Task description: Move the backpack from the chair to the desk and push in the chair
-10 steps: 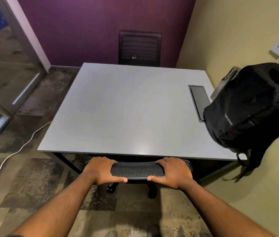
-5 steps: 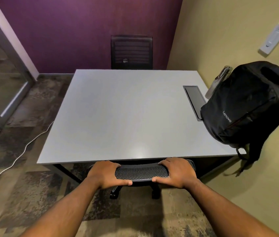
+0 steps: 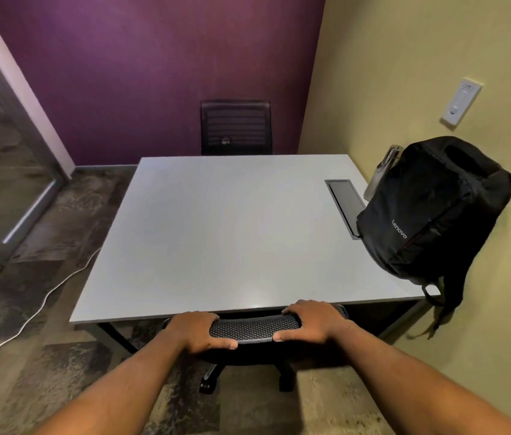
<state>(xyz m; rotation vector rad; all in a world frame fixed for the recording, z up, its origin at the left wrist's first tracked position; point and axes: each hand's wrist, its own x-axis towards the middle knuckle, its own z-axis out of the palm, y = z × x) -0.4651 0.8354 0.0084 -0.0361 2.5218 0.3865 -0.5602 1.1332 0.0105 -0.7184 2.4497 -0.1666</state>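
Observation:
A black backpack point(image 3: 429, 211) stands upright on the right side of the grey desk point(image 3: 216, 233), leaning against the yellow wall, with a metal bottle in its side pocket. The black mesh chair point(image 3: 254, 328) is tucked under the desk's near edge; only the top of its backrest and two casters show. My left hand point(image 3: 199, 331) grips the left end of the backrest top. My right hand point(image 3: 309, 321) grips the right end.
A second black chair point(image 3: 236, 127) stands at the desk's far side against the purple wall. A cable hatch point(image 3: 343, 207) is set in the desk beside the backpack. A white cable point(image 3: 37, 309) trails over the carpet on the left. A glass door is at far left.
The view has tilted up, so the desk and chair sit lower in the frame. My hands keep the same grip on the backrest, which stays at the desk edge.

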